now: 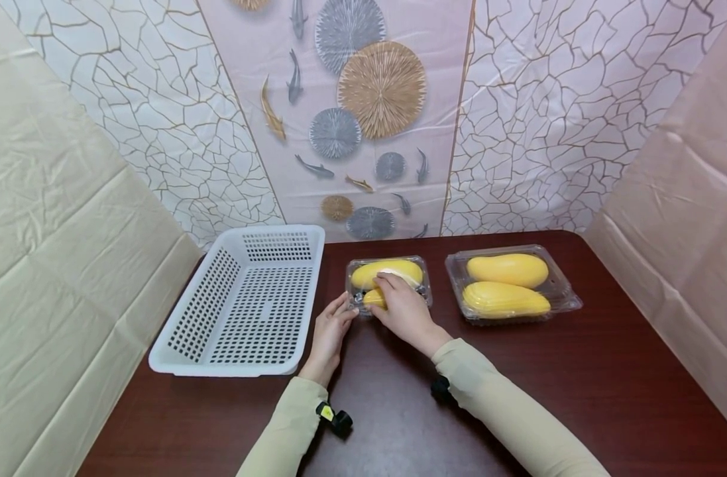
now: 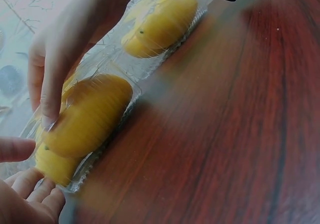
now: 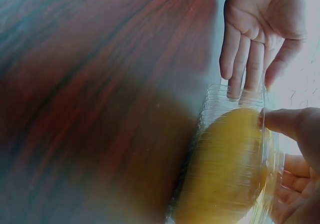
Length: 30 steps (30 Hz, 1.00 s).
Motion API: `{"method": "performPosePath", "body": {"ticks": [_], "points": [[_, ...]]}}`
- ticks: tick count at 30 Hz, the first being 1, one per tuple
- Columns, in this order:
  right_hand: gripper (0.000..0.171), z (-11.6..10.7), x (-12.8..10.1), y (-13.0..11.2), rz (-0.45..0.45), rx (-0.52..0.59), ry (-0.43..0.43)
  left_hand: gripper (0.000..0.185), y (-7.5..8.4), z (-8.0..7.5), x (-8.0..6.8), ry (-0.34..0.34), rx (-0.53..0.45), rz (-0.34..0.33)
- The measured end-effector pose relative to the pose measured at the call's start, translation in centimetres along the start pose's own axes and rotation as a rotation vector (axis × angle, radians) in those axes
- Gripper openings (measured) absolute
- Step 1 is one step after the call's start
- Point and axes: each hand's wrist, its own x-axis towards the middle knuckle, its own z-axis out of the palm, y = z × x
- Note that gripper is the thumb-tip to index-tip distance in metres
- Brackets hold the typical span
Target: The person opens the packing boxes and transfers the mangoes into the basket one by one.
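A clear plastic clamshell box point(image 1: 429, 281) with yellow mangoes point(image 1: 366, 273) inside stands at the middle of the table, its lid lying over the fruit. My left hand point(image 1: 330, 331) is at the box's left end, with extended fingers touching the end wall, as the right wrist view shows. From above, my right hand point(image 1: 407, 311) reaches over the lid; its thumb point(image 3: 282, 121) presses along the lid's near edge and its fingers lie farther back on top. The right hand covers part of the front mango point(image 2: 90, 119).
To the left stands a white perforated plastic basket point(image 1: 181, 368). Another clear box point(image 1: 566, 298) with two mangoes point(image 1: 506, 298) sits on the right of the dark red wooden table point(image 1: 393, 411). Patterned cloth point(image 1: 518, 132) hangs behind, with beige cloth at both sides.
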Motion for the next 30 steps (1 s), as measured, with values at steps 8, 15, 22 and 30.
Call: {"method": "performPosePath", "body": {"ticks": [8,15,22,30], "points": [[0.054,0.11,-0.09,0.07,-0.03,-0.011,0.006,0.056,-0.25,-0.04,0.03,0.011,0.003,0.004],[0.051,0.3,0.01,0.36,-0.086,-0.06,0.036,0.055,-0.12,0.12,-0.03,0.017,0.014,0.014],[0.051,0.44,0.06,0.53,-0.127,-0.096,0.046,0.053,-0.22,0.21,-0.06,0.041,0.016,0.017],[0.055,0.37,0.19,0.24,-0.131,-0.121,0.053,0.049,-0.29,0.13,-0.02,0.056,0.016,0.02]]}}
